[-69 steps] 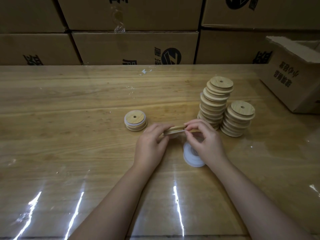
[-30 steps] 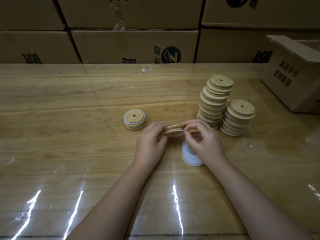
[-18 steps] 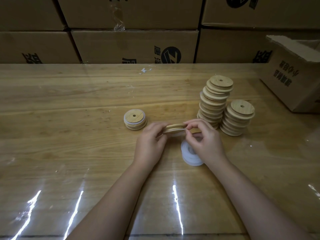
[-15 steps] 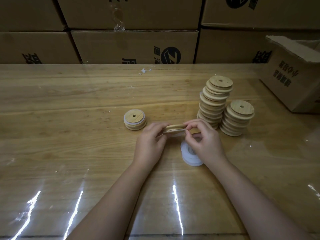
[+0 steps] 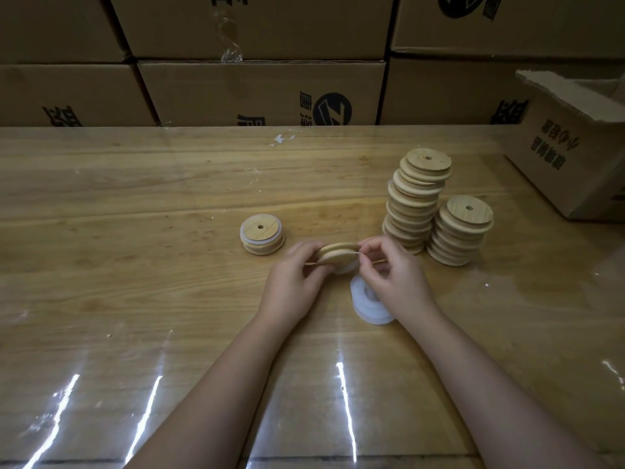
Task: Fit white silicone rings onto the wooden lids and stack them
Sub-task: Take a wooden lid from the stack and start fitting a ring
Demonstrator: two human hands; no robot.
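A round wooden lid (image 5: pixel 338 253) is held above the table between both hands. My left hand (image 5: pixel 292 282) grips its left edge. My right hand (image 5: pixel 392 275) pinches the lid's right edge, where a thin white silicone ring shows along the rim. A pile of white silicone rings (image 5: pixel 367 306) lies on the table, partly hidden under my right hand. A short stack of lids with white rings fitted (image 5: pixel 262 235) stands to the left. Two stacks of bare wooden lids stand to the right, a tall one (image 5: pixel 417 201) and a lower one (image 5: pixel 460 231).
The wooden table (image 5: pixel 135 231) is covered by a glossy clear sheet. Closed cardboard boxes (image 5: pixel 260 93) form a wall along its far edge. An open cardboard box (image 5: pixel 575 154) stands at the right. Small white scraps (image 5: pixel 280 138) lie near the back.
The lid has tilted slightly between my hands, and my right fingers have shifted along its right rim. Nothing else on the table has moved.
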